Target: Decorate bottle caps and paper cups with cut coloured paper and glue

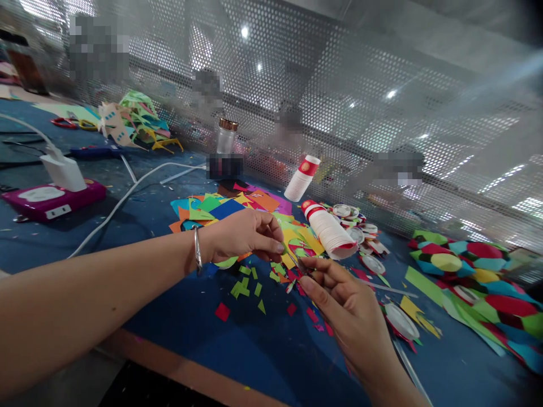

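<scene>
Hands: left hand (250,233) is curled, thumb and fingertips drawn close together; whether anything is pinched there cannot be told. Right hand (345,297) is closed at thumb and forefinger around a thin metal tool.
Tool: thin metal tool (302,268) is held above the scraps, directed towards 10 o'clock, near the left fingertips; its handle end is hidden by the fingers. Clock directions below are taken from it.
Scraps: green paper scraps (241,287) are strewn between 8 and 9 o'clock, with a red square (223,311) at 8.
Paper: a multicoloured paper pile (229,209) is spread at 10 o'clock.
Cups: one cup stack (330,230) is laid on its side between 1 and 2 o'clock; a tilted cup stack (302,180) is seen at 12.
Patchwork: coloured faceted pieces (458,260) are placed far off at 3 o'clock.
Power: a white adapter (63,171) is plugged into a magenta power strip (55,200), well apart, between 9 and 10 o'clock.
Jar: a lidded clear jar (227,138) is stood at 11 o'clock.
</scene>
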Action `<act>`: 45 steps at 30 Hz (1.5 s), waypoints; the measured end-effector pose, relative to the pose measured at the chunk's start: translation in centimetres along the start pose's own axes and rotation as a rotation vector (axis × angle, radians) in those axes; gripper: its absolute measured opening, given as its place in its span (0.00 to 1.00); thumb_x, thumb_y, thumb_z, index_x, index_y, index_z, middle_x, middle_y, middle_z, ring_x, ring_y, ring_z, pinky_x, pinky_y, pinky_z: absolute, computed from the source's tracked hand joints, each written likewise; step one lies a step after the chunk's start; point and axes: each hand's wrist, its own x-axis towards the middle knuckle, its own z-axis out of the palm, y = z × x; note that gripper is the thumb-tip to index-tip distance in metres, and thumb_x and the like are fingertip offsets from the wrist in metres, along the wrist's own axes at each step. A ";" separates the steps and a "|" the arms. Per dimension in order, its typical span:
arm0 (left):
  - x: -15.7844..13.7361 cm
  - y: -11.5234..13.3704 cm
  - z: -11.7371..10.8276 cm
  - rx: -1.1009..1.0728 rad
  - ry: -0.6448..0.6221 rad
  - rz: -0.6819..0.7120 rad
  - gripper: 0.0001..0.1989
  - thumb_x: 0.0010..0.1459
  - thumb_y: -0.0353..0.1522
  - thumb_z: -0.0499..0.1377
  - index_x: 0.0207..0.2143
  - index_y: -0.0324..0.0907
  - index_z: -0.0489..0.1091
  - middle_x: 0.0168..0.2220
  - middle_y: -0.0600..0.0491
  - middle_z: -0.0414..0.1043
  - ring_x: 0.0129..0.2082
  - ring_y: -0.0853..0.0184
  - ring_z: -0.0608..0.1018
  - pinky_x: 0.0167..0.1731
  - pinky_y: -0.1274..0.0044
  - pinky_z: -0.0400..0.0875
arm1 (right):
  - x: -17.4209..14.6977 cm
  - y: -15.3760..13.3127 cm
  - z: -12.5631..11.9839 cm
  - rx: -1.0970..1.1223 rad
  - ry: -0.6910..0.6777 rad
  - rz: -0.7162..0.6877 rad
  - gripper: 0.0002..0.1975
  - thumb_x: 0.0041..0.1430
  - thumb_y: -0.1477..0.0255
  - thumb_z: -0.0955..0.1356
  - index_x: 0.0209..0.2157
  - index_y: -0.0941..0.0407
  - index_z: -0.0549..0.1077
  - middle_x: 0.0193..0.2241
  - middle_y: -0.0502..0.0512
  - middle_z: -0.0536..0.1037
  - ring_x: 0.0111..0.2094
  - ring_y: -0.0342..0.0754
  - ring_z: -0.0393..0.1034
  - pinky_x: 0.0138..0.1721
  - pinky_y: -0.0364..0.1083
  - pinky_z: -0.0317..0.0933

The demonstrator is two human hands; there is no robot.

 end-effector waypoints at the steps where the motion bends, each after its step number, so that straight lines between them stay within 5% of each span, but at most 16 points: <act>1: 0.0 0.1 0.1 -0.017 0.002 -0.002 0.07 0.56 0.25 0.65 0.33 0.38 0.68 0.29 0.54 0.78 0.33 0.69 0.82 0.37 0.75 0.74 | 0.0 0.0 0.0 0.008 -0.001 0.001 0.20 0.58 0.59 0.73 0.48 0.56 0.77 0.31 0.53 0.77 0.32 0.47 0.71 0.32 0.45 0.65; 17: -0.2 -0.1 0.6 -0.162 -0.043 -0.025 0.08 0.55 0.23 0.66 0.31 0.38 0.68 0.28 0.56 0.78 0.30 0.72 0.81 0.36 0.78 0.76 | -0.1 0.0 0.1 0.009 -0.002 0.015 0.20 0.60 0.58 0.72 0.48 0.56 0.76 0.30 0.52 0.77 0.30 0.45 0.69 0.29 0.43 0.60; 45: -0.5 0.5 0.8 -0.060 -0.006 -0.057 0.06 0.56 0.22 0.64 0.31 0.37 0.69 0.28 0.55 0.77 0.31 0.72 0.81 0.36 0.78 0.75 | -0.1 0.2 0.0 -0.004 -0.015 -0.001 0.17 0.60 0.58 0.72 0.46 0.55 0.77 0.31 0.52 0.80 0.31 0.45 0.71 0.30 0.43 0.61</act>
